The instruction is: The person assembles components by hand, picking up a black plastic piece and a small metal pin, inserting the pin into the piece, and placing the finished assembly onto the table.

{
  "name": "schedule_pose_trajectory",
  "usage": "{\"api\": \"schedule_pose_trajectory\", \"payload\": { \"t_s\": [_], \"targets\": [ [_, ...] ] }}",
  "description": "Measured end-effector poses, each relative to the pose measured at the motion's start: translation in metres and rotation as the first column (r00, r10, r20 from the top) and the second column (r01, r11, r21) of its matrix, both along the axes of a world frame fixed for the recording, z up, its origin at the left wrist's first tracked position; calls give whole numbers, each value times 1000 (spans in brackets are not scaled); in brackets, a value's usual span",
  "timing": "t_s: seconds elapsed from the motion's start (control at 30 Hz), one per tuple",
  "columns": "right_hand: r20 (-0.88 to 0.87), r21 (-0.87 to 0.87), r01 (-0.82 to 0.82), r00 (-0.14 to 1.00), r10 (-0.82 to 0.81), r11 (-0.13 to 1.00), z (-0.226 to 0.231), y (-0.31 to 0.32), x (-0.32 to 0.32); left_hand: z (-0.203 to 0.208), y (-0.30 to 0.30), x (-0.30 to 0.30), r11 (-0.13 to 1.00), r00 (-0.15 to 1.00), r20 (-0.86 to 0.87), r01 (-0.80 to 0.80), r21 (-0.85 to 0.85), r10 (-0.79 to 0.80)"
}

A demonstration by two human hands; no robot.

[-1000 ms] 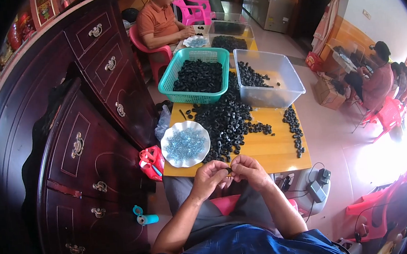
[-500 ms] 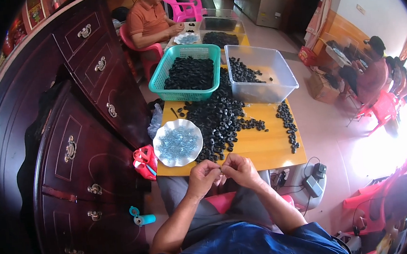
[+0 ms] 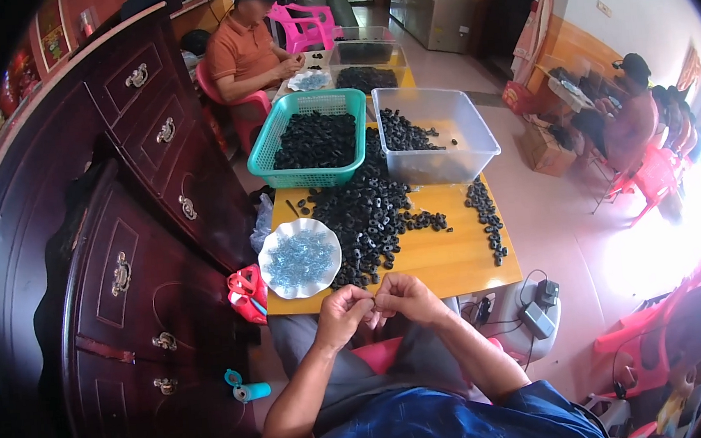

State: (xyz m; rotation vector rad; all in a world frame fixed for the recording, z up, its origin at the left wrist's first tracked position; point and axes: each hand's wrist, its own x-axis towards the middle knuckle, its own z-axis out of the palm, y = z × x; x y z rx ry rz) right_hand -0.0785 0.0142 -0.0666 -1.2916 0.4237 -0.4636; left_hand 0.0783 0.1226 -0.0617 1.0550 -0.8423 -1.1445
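Observation:
My left hand (image 3: 345, 317) and my right hand (image 3: 406, 298) meet just off the near edge of the wooden table (image 3: 444, 253), fingertips pinched together. Between them is something small and dark, too small to make out. Left of centre on the table sits a white scalloped plate (image 3: 271, 284) heaped with thin, shiny bluish-clear pieces. Beside it spreads a pile of small black oval parts (image 3: 367, 218) with holes, reaching close to my fingers. A separate row of the same black parts (image 3: 486, 216) lies along the right side.
Behind the pile stand a green basket (image 3: 260, 164) of black pieces and a clear plastic bin (image 3: 437, 165) with black parts. Across the table a person in an orange shirt (image 3: 240, 51) works. A dark wooden cabinet (image 3: 148, 260) borders the left; a cable adapter (image 3: 537, 319) lies right.
The view has tilted slightly, so the table and containers appear a little lower and further left. My hands stay pinched together in front of the table edge.

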Motion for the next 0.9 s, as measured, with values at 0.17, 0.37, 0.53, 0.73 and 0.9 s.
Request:
{"api": "schedule_pose_trajectory", "payload": {
  "t_s": [0.17, 0.37, 0.53, 0.73, 0.9],
  "targets": [
    [7, 71, -74, 997, 73, 995, 2, 0, -4, 1, 3, 0, 1000, 998, 57, 10, -21, -9],
    [9, 189, 17, 1000, -19, 982, -10, 10, -7, -2, 2, -5, 998, 989, 145, -20, -55, 28],
    [47, 322, 22, 998, -39, 947, -15, 14, -7, -4, 2, -7, 996, 983, 172, -56, -64, 67],
    [-86, 177, -17, 996, 33, 984, 2, 12, -12, -6, 1, -5, 994, 931, 364, -4, -105, 42],
    [-79, 157, 6, 997, 6, 988, -18, 16, -9, 4, 0, -4, 978, 764, 615, -103, -180, 194]
  ]
}}
